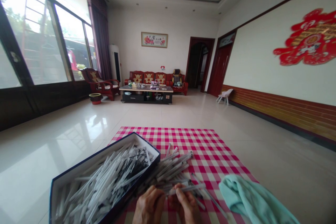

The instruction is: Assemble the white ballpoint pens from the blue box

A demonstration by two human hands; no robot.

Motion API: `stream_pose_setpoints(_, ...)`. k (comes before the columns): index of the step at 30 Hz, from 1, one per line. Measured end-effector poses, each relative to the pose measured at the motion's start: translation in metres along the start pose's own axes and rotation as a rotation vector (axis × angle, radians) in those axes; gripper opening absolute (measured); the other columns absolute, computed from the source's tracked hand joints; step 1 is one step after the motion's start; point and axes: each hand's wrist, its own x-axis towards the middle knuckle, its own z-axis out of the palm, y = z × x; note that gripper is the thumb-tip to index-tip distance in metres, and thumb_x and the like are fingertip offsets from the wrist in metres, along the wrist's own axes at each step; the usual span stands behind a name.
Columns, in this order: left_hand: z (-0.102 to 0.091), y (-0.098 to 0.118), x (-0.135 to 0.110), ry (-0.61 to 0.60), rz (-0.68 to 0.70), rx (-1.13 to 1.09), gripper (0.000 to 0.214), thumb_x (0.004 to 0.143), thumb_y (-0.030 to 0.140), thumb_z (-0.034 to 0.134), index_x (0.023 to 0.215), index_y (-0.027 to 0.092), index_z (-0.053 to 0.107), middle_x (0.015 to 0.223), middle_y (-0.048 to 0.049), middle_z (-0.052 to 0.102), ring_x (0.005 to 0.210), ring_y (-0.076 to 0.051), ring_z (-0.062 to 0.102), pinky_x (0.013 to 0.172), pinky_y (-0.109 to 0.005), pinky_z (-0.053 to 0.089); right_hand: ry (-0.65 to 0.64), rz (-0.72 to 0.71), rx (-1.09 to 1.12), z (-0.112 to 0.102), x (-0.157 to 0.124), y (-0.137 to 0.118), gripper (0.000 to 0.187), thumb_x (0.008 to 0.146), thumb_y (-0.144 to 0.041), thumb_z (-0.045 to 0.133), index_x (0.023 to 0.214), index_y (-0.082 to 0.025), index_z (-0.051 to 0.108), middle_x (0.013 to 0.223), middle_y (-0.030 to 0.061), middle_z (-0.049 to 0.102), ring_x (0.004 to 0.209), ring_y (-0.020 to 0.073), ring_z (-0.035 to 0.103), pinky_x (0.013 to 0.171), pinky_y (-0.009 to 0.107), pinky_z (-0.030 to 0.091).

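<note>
— While both hands work low over the cloth, what goes down first?

— Right hand [187,207]: half closed, with thumb and fingers [180,191] pinching a slender clear plastic tube [190,188]. Left hand [148,207]: curled, close to the tube's near end. Whether it grips cannot be told from this view.

— Position of the tube?

— Raised between the hands, just over a loose heap of similar clear tubes [170,169]. One tube is up while the heap lies crossed and unsorted. Judged by feel of the scene, these are light, smooth and prone to rolling, so a fine fingertip pinch suits them.

— And the bulk stock?

— Left of the heap and touching it sits a shallow white cardboard box with a dark blue rim [91,156], packed with more tubes [105,185], many black-tipped, lying at mixed angles.

— Surface beneath?

— A pink-and-white gingham cloth [210,154] on glossy cream floor tiles [78,126]. A crumpled pale turquoise towel [252,196] lies over its right edge.

— Farther off?

— A dark glass-topped coffee table [146,92] stands before a red wooden sofa with bear-pattern cushions [148,77]. A framed floral picture [154,39] hangs on the far wall, and a large red paper-cut ornament [308,38] on the right wall.
</note>
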Motion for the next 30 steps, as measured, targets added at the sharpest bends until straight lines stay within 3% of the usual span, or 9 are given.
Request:
stream_pose_setpoints(9, -0.038, -0.005, 0.004, 0.165, -0.070, 0.019, 0.022, 0.089, 0.028, 0.047, 0.075, 0.020, 0.063, 0.062, 0.0011, 0.058, 0.054, -0.011, 0.057, 0.053, -0.018, 0.043, 0.155, -0.027, 0.353, 0.008, 0.000, -0.019, 0.044, 0.045, -0.033, 0.090, 0.080, -0.020, 0.066, 0.067, -0.0031, 0.073, 0.057, 0.0140, 0.068, 0.051, 0.023, 0.054)
stream_pose_setpoints(13, -0.065, -0.014, 0.008, 0.372, -0.146, 0.180, 0.020, 0.086, 0.035, 0.051, 0.082, 0.021, 0.065, 0.070, 0.0008, 0.065, 0.061, -0.013, 0.062, 0.058, -0.020, 0.046, 0.167, -0.001, 0.347, 0.005, 0.002, -0.019, 0.047, 0.042, -0.033, 0.091, 0.079, -0.020, 0.065, 0.065, -0.0015, 0.074, 0.056, 0.0156, 0.068, 0.050, 0.024, 0.054)
stream_pose_setpoints(17, -0.083, -0.030, 0.009, 0.577, -0.261, 0.501, 0.023, 0.086, 0.036, 0.050, 0.087, 0.022, 0.067, 0.080, -0.0013, 0.068, 0.067, -0.016, 0.064, 0.058, -0.023, 0.044, 0.073, 0.013, 0.235, 0.005, 0.003, -0.008, 0.044, 0.048, -0.036, 0.089, 0.081, -0.019, 0.066, 0.069, 0.0008, 0.073, 0.058, 0.0180, 0.069, 0.051, 0.026, 0.053)
stream_pose_setpoints(20, -0.087, -0.044, 0.009, 0.575, -0.338, 0.677, 0.023, 0.085, 0.036, 0.050, 0.087, 0.021, 0.068, 0.079, -0.0016, 0.067, 0.061, -0.016, 0.062, 0.053, -0.023, 0.040, 0.025, 0.000, 0.129, 0.007, 0.001, 0.001, 0.042, 0.052, -0.042, 0.086, 0.080, -0.019, 0.066, 0.071, 0.0032, 0.074, 0.057, 0.0190, 0.068, 0.051, 0.027, 0.051)
stream_pose_setpoints(23, -0.086, -0.051, 0.010, 0.520, -0.391, 0.710, 0.022, 0.082, 0.035, 0.053, 0.094, 0.022, 0.066, 0.075, -0.0001, 0.066, 0.058, -0.015, 0.060, 0.049, -0.023, 0.037, -0.001, -0.038, 0.006, 0.010, -0.002, 0.006, 0.041, 0.053, -0.049, 0.082, 0.076, -0.018, 0.067, 0.069, 0.0055, 0.073, 0.054, 0.0199, 0.067, 0.051, 0.029, 0.050)
stream_pose_setpoints(26, -0.084, -0.047, 0.010, 0.527, -0.392, 0.694, 0.024, 0.083, 0.033, 0.052, 0.101, 0.022, 0.063, 0.077, -0.0001, 0.066, 0.060, -0.015, 0.060, 0.048, -0.022, 0.037, -0.031, -0.072, -0.076, 0.013, -0.006, 0.006, 0.039, 0.057, -0.052, 0.079, 0.076, -0.019, 0.068, 0.066, 0.0049, 0.072, 0.055, 0.0201, 0.064, 0.053, 0.030, 0.048)
stream_pose_setpoints(30, -0.079, -0.033, 0.011, 0.543, -0.312, 0.566, 0.021, 0.084, 0.031, 0.050, 0.096, 0.021, 0.064, 0.084, -0.0027, 0.067, 0.065, -0.017, 0.064, 0.053, -0.024, 0.043, -0.079, -0.098, -0.125, 0.018, -0.012, 0.001, 0.036, 0.061, -0.051, 0.076, 0.078, -0.020, 0.069, 0.058, 0.0011, 0.065, 0.052, 0.0176, 0.059, 0.052, 0.028, 0.046)
